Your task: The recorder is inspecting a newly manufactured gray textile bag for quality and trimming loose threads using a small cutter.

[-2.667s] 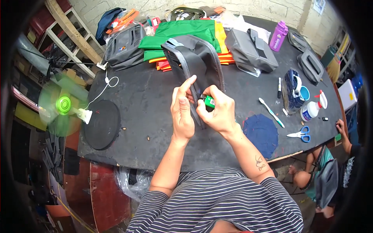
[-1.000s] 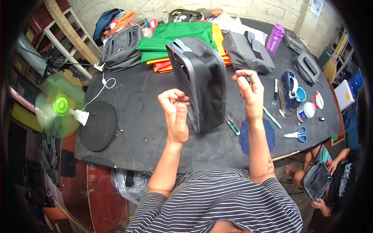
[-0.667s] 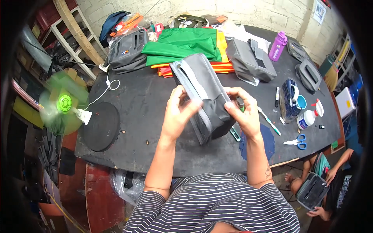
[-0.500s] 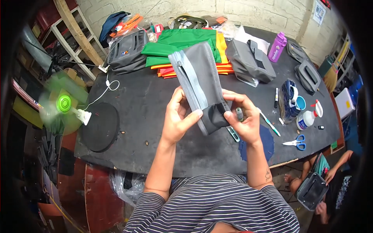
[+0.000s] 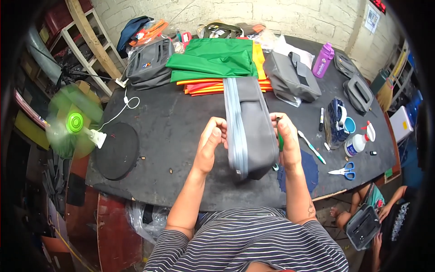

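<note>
When handling the gray zippered bag, centered over the dark surface, expect something light, probably soft-walled with stiffer edges, hardly fragile. Take hold by both side panels, clear of the pale zipper strip. Note a half-curled left hand at one flank, too close to tell touch from gap, and a right hand holding a green object at the other.

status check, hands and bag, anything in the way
Left hand left of grey bag, contact unclear. Right hand opposite, green lighter in grip. Bag between hands, zipper strip showing. Fabric pile beyond it.
</note>
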A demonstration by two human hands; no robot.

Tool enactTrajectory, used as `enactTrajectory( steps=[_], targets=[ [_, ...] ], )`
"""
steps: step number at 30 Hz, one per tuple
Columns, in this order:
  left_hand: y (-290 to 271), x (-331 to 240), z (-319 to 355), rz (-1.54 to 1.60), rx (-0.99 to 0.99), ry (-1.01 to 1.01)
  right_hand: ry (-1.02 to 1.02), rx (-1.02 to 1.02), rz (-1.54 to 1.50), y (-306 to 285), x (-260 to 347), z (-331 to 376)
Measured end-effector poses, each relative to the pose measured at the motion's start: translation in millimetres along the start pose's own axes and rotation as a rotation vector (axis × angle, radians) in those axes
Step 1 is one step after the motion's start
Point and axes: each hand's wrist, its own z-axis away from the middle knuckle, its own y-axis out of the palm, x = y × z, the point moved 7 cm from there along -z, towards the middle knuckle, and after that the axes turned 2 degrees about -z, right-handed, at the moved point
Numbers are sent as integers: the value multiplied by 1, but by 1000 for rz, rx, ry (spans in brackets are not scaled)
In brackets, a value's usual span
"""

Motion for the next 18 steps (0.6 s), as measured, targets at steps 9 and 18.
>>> enactTrajectory(
  steps=[9,18],
  targets=[
    [11,-3,-8,-22,-27,-57,30,87,66,7,6,9],
    [0,-14,-7,-493,-229,140,-86,27,60,6,-22,9]
  ],
)
